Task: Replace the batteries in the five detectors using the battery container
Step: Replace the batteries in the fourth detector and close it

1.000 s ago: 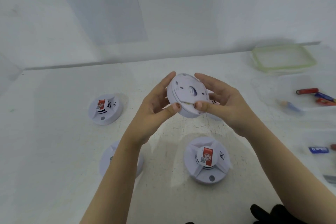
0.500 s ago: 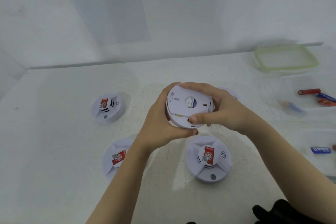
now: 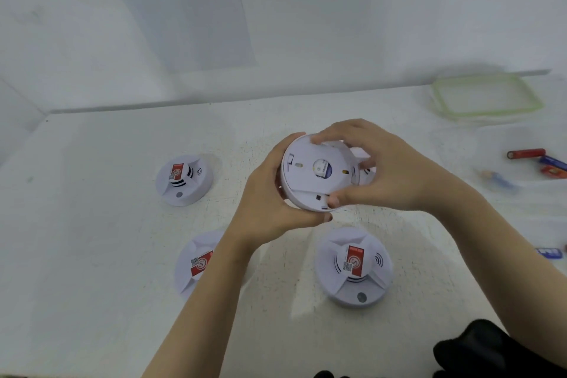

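Grips a smoke detector (image 3: 310, 176) back-up between both hands: left hand (image 3: 270, 207) wrapped round its left rim, right hand (image 3: 389, 176) curled over its right, thumb at near seam.

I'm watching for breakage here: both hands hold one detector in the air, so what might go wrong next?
The held detector is off the table between the left hand and right hand; if it slips during a twist, it may fall onto the near right detector lying there.

Five detectors (image 3: 316, 172) (image 3: 184, 180) (image 3: 198, 264) (image 3: 354, 267) (image 3: 363, 154), one green-rimmed lid (image 3: 487, 95)
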`<action>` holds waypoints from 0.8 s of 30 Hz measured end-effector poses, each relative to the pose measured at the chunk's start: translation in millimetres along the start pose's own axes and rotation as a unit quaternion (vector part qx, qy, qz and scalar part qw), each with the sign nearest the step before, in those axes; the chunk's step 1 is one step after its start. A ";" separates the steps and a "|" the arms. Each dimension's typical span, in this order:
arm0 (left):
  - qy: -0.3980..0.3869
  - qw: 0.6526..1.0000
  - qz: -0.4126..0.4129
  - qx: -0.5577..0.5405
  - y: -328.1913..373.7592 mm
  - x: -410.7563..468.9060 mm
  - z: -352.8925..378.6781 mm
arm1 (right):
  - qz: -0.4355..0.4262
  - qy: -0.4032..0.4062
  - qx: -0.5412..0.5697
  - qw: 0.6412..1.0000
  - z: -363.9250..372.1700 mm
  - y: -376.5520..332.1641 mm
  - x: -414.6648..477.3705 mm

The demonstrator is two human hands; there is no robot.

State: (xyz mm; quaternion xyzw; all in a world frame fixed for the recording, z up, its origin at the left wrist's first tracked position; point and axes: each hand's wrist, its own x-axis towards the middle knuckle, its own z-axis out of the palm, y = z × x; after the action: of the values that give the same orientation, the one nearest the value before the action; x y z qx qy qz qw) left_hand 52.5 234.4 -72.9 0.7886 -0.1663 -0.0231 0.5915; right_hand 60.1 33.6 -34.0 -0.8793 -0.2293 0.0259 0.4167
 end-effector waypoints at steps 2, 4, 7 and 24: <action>0.003 1.000 0.000 0.003 -1.2 0.9 -0.9 | -0.005 0.014 -0.053 0.998 -3.5 -2.8 0.4; -0.001 1.000 -0.002 0.012 -3.9 0.6 -1.9 | -0.015 0.013 -0.123 0.992 -2.6 -6.2 0.7; -0.007 1.000 -0.004 0.015 -8.2 -0.8 -5.4 | -0.073 0.023 -0.239 0.968 6.2 -14.2 4.1; 0.209 0.978 0.007 0.021 -21.2 -17.1 -33.5 | 0.084 -0.124 -0.283 0.947 29.7 13.2 10.8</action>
State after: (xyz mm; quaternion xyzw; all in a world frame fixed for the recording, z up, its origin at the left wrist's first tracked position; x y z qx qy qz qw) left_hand 49.1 275.6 -85.5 0.7869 -0.0447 0.1499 0.5969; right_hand 67.8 52.4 -61.6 -0.9671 -0.2019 0.1036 0.1153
